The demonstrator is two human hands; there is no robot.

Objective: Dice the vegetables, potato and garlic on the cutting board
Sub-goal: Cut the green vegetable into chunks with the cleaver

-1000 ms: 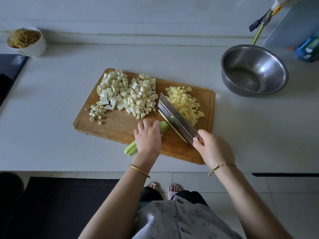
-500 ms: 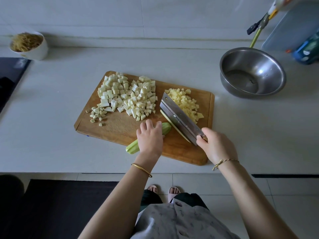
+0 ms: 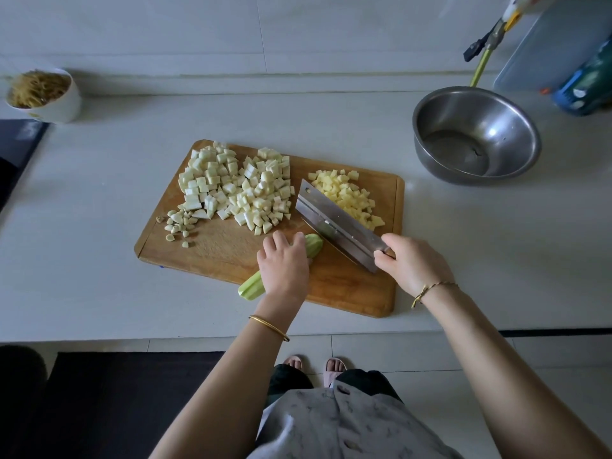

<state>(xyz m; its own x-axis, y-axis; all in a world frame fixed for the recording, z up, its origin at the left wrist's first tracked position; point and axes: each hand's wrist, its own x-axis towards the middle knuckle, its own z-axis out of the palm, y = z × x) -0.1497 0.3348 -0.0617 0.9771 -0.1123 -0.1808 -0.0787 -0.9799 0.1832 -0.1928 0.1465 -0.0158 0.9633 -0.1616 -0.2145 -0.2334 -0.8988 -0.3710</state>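
A wooden cutting board (image 3: pixel 218 253) lies on the counter. On it sit a big heap of pale diced vegetable (image 3: pixel 238 190), a smaller pile of yellow diced potato (image 3: pixel 347 197) and chopped garlic pieces (image 3: pixel 178 223) at the left. My left hand (image 3: pixel 284 263) presses down on a peeled light-green vegetable (image 3: pixel 314 241) that lies diagonally over the board's near edge. My right hand (image 3: pixel 410 263) grips the handle of a cleaver (image 3: pixel 331 223), whose blade rests against the vegetable's far end.
A steel bowl (image 3: pixel 477 134) stands right of the board. A white bowl of noodles (image 3: pixel 46 94) sits at the far left. A blue-capped bottle (image 3: pixel 583 87) and a pale tray (image 3: pixel 546 44) stand at the far right. The counter edge runs just below the board.
The view has shifted a little. The cleaver has come closer to the green vegetable's end. My left hand still holds the vegetable in the same place.
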